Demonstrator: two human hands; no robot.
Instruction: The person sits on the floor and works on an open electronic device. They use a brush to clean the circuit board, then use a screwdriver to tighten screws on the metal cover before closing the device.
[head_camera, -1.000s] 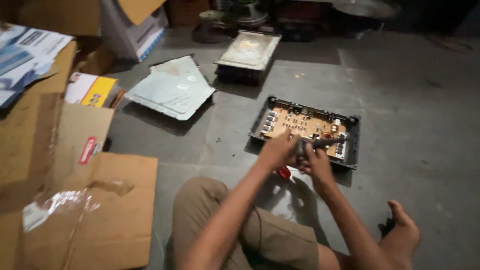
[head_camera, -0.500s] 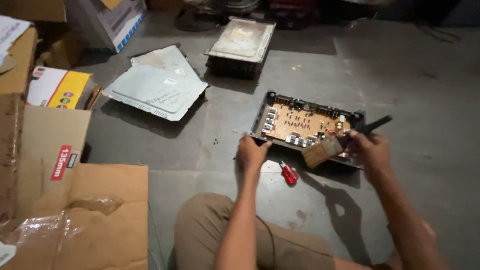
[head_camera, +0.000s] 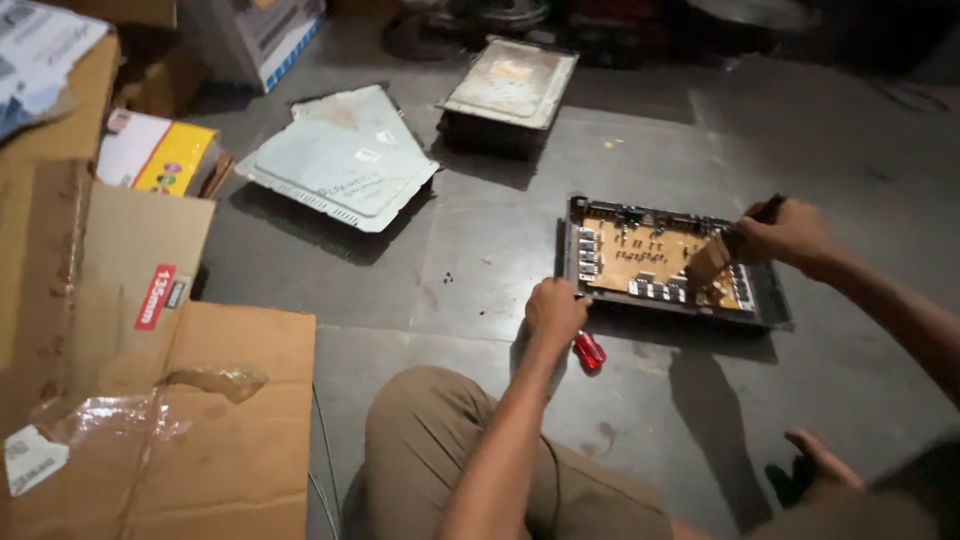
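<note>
An open black chassis (head_camera: 764, 312) with a tan circuit board (head_camera: 645, 255) inside lies on the grey floor in front of me. My right hand (head_camera: 790, 233) grips a paint brush (head_camera: 712, 259) whose bristles rest on the board's right side. My left hand (head_camera: 553, 311) is closed at the chassis's near left corner, touching its edge. A red-handled screwdriver (head_camera: 589, 351) lies on the floor just right of that hand.
A pale metal cover plate (head_camera: 340, 155) lies at the left, a second closed metal unit (head_camera: 510, 85) behind it. Flattened cardboard (head_camera: 150, 400) and boxes fill the left side. My knee (head_camera: 430, 430) and bare foot (head_camera: 820, 460) are in the foreground.
My hands separated: the right one carried the brush to the board's right side, the left dropped to the chassis's near left corner. The view shifted, so everything sits further right.
</note>
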